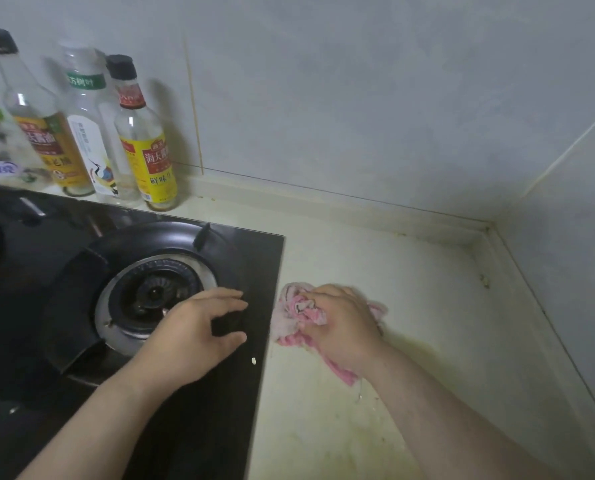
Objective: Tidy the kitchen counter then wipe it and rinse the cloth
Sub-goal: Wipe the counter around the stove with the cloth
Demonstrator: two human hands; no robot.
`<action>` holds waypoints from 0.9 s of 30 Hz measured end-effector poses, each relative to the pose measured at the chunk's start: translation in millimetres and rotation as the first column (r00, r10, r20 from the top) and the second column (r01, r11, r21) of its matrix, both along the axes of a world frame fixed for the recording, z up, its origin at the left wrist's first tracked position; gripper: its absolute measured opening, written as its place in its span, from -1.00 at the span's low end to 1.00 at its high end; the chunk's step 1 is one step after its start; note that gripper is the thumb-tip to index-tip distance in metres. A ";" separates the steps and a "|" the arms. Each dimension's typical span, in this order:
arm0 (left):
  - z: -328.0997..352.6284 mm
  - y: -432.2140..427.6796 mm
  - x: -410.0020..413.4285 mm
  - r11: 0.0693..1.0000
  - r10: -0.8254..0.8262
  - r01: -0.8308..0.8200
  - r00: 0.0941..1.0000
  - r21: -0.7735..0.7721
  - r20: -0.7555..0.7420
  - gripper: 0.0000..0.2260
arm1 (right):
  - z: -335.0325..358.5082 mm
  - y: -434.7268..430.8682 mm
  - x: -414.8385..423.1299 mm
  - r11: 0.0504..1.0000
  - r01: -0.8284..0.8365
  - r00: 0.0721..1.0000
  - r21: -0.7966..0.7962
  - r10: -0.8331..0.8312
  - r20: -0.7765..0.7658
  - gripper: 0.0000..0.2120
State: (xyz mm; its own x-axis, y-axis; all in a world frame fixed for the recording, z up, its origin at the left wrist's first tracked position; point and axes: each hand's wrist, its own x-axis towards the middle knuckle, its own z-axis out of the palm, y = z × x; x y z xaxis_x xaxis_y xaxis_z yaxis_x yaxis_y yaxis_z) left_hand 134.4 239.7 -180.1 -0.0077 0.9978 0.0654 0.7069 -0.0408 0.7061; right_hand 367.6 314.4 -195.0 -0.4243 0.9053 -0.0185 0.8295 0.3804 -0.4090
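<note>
- The right hand (341, 327) is closed tight on a crumpled pink and white cloth (291, 315). It presses the cloth down on the cream-coloured kitchen counter (421, 271). Cloth bulges out past the fingers and trails back under the wrist.
- The left hand (192, 336) is spread, palm down, with the thumb well apart from the nearly straight fingers. It holds nothing that can be made out. A black prong lies in the gap between thumb and fingers, and whether the hand touches it cannot be told.
- Far beyond the left hand, against the grey tiled wall (358, 98), stands a row of bottles.
- The nearest is a clear glass bottle with a black cap and yellow label (152, 161). Its red panel reads 海天, with 鲜味生 below.
- Left of it is a clear plastic bottle with a white crane-printed label (88, 133). Its green neck band reads, in part, 方树叶.
- Next comes a black-capped bottle with an amber label (46, 143), its writing too blurred to read.
- Under the left hand lies a black glass gas hob (220, 427). Its round burner (154, 292) and black pan support (143, 237) sit just beyond the fingers.
- A small white crumb (253, 361) lies on the hob just beside the left thumb.
- Yellowish stains (355, 441) mark the counter beside the right forearm.
</note>
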 end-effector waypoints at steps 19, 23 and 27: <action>4.9 0.6 5.9 0.997 0.073 -0.074 0.997 0.024 0.019 -0.69 | -0.6 -37.1 4.3 0.999 -0.025 1.000 0.021 0.025 0.004 -0.51; 5.3 0.5 5.4 0.997 0.073 -0.073 0.997 0.017 0.007 -0.69 | -2.7 -47.6 5.4 0.999 -0.046 0.999 0.017 0.047 -0.019 -0.51; 2.4 1.0 4.6 0.997 0.077 -0.077 0.997 0.012 0.010 -0.69 | -4.0 -39.7 3.1 0.999 -0.039 0.999 0.020 0.039 -0.016 -0.55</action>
